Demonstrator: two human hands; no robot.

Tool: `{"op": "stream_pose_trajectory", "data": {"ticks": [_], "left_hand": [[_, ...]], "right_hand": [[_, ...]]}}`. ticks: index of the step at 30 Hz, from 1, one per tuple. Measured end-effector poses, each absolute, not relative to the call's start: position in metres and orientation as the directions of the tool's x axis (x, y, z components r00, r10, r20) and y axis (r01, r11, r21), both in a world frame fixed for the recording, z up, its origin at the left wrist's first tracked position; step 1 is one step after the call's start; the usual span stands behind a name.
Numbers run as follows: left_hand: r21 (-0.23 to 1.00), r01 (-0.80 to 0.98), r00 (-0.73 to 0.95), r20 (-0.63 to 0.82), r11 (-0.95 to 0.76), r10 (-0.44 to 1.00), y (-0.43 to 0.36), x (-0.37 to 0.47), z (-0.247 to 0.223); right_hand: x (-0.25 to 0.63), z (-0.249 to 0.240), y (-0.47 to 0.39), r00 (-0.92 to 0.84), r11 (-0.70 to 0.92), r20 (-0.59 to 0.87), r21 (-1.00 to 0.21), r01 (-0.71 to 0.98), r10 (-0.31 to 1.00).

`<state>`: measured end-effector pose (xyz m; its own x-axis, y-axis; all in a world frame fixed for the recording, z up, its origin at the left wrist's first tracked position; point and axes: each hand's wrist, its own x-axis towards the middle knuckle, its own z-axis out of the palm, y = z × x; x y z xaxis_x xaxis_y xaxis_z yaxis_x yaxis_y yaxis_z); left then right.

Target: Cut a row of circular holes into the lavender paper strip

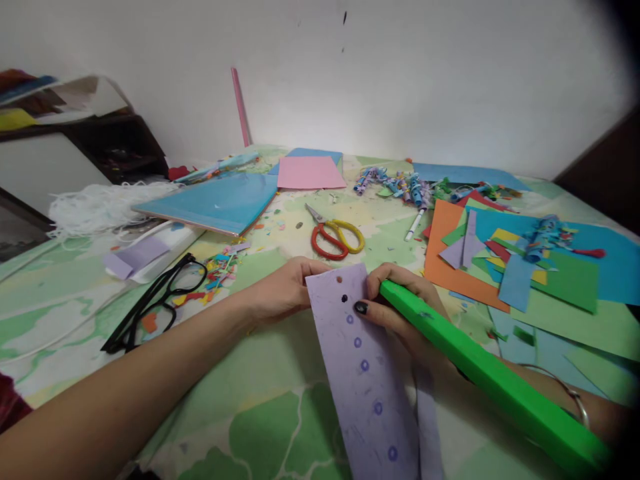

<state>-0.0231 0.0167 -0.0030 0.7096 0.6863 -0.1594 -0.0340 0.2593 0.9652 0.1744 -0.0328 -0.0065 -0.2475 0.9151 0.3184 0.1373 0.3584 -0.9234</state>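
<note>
Nearest, both hands pinch a dotted lilac paper strip point(363, 360) on the green-patterned table point(260, 407): left hand point(283, 290) at its top edge, right hand point(400, 307) also gripping a green stick point(490, 380). Beyond lie black glasses point(155, 303), red-and-yellow scissors point(335, 237), coloured paper sheets point(525, 267), then a white wall point(400, 80).

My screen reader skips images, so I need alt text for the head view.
A left hand steadies a lilac paper strip with a row of dots while the right hand grips a long green stick at it. Red-and-yellow scissors, black glasses and coloured paper scraps lie around.
</note>
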Motion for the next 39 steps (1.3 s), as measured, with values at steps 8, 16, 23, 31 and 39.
{"op": "stream_pose_trajectory", "data": {"ticks": [8,16,23,31,39], "left_hand": [[0.962,-0.004,0.744,-0.180,0.274,0.643,0.0163,-0.0248,-0.0016],[0.958,0.011,0.775,-0.189,0.285,0.603,0.0159,-0.0263,-0.0011],[0.950,-0.017,0.797,-0.176,0.313,0.578,0.0139,-0.0228,-0.0005],[0.929,-0.069,0.791,-0.171,0.364,0.587,0.0115,-0.0196,0.0003],[0.914,-0.101,0.776,-0.175,0.393,0.606,0.0105,-0.0180,-0.0047]], "right_hand": [[0.1754,-0.0064,-0.0332,-0.278,0.404,0.351,-0.899,0.165,0.894],[0.1738,-0.0063,-0.0352,-0.284,0.398,0.346,-0.905,0.149,0.894],[0.1749,-0.0065,-0.0352,-0.296,0.391,0.338,-0.910,0.140,0.893],[0.1739,-0.0064,-0.0373,-0.290,0.364,0.322,-0.926,0.103,0.901],[0.1734,-0.0049,-0.0392,-0.277,0.273,0.255,-0.962,0.025,0.926]]}}
